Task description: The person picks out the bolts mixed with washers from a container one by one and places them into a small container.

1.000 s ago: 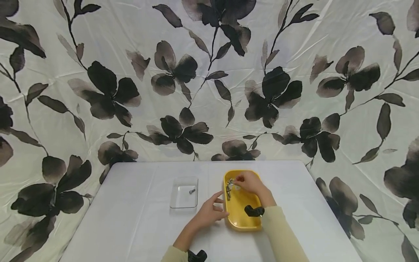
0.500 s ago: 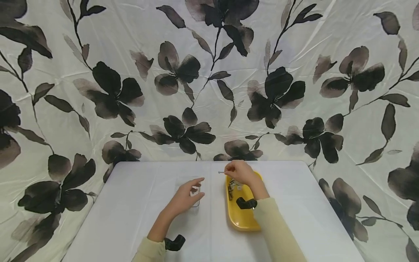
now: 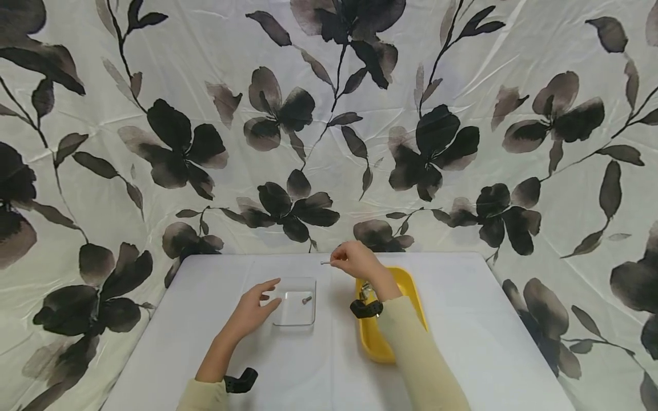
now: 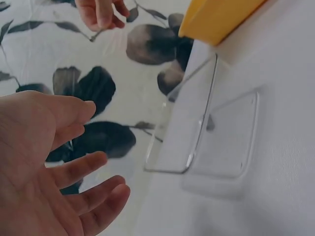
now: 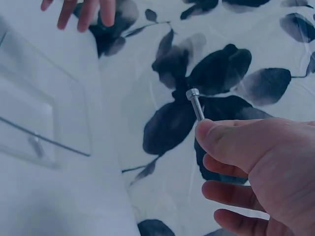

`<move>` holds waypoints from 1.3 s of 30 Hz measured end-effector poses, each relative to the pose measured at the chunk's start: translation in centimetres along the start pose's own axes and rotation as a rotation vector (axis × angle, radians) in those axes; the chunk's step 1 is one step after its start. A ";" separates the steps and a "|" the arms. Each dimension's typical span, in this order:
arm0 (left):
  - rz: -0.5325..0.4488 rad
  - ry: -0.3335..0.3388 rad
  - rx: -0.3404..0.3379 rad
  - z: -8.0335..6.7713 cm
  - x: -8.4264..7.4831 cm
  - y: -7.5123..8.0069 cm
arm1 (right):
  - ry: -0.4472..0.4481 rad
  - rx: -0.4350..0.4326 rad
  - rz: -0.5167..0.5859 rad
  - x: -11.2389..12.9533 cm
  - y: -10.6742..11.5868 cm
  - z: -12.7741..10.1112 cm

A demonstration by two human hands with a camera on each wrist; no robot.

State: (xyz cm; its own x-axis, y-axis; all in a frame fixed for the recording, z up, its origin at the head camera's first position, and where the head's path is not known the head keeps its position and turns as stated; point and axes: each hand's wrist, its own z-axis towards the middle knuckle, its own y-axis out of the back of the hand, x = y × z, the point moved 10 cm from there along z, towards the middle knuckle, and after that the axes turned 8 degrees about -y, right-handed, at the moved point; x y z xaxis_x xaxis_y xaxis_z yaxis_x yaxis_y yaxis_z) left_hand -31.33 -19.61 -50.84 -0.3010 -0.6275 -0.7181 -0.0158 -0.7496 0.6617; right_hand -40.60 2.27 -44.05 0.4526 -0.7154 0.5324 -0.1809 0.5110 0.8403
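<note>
In the head view, the right hand [image 3: 353, 261] is raised above the far part of the white bench [image 3: 329, 354], between the clear tray [image 3: 294, 301] and the yellow tray [image 3: 408, 291]. It pinches a small silver bolt [image 3: 325, 263] between thumb and fingertips, and the bolt sticks out toward the left, clear of both trays. The left hand [image 3: 254, 308] hovers just left of the clear tray with its fingers loosely spread and holding nothing; whether a fingertip touches the tray's rim cannot be told. One loose screw [image 3: 307, 299] lies inside the clear tray near its right wall. A small heap of metal hardware [image 3: 366, 290] lies in the yellow tray, partly hidden by the right forearm. Each wrist carries a black strap. A flower-printed cloth [image 3: 154, 137] hangs behind the bench.

In the left wrist view, the left hand [image 4: 54, 162] fills the lower left, palm open and fingers relaxed and apart, a short way from the clear tray [image 4: 206, 142]. The yellow tray [image 4: 216, 19] shows at the top, and the right hand [image 4: 101, 12] appears at the upper edge.

In the right wrist view, the right hand [image 5: 256, 167] clamps the bolt [image 5: 195, 103] by its shank, head pointing up and slightly left. The clear tray [image 5: 44, 123] lies at the left, with the screw [image 5: 35, 145] blurred within it. The left hand's fingers [image 5: 78, 10] show at the top edge.
</note>
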 end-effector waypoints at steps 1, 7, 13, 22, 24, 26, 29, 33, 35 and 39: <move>0.006 0.003 -0.009 0.0 0.5 0.3 | 0.009 -0.002 -0.003 0.4 0.0 0.2; -0.011 0.076 -0.034 -0.5 3.3 1.0 | 0.033 -0.025 0.023 2.3 0.1 0.9; -0.089 0.186 -0.032 -1.5 6.8 -0.4 | 0.010 -0.020 0.027 2.8 -1.0 1.5; -0.382 0.286 -0.061 -1.9 9.6 -2.4 | 0.049 -0.040 0.069 4.0 -2.2 1.8; -0.419 0.292 -0.056 -2.0 9.8 -2.8 | 0.052 -0.039 0.073 4.3 -2.5 1.9; -0.442 0.294 -0.054 -2.3 9.8 -3.1 | 0.050 -0.041 0.079 4.4 -3.0 1.9; -0.457 0.288 -0.053 -2.2 9.8 -3.3 | 0.047 -0.047 0.083 4.6 -3.5 2.1; -0.452 0.275 -0.046 -2.2 10.1 -3.7 | 0.028 -0.029 0.097 4.3 -4.6 2.2; -0.455 0.277 -0.045 -2.2 10.3 -4.0 | 0.016 -0.016 0.096 4.0 -5.3 2.1; -0.483 0.279 -0.043 -2.2 10.4 -4.4 | -0.006 -0.005 0.092 3.3 -6.4 1.9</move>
State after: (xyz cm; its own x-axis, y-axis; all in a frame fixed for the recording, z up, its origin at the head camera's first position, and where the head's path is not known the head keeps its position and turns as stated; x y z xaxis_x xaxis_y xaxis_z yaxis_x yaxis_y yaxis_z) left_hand -32.34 -23.26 -61.69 -0.0054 -0.2380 -0.9713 -0.0486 -0.9701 0.2379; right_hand -39.57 -4.31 -47.49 0.4292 -0.6677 0.6083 -0.2174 0.5773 0.7871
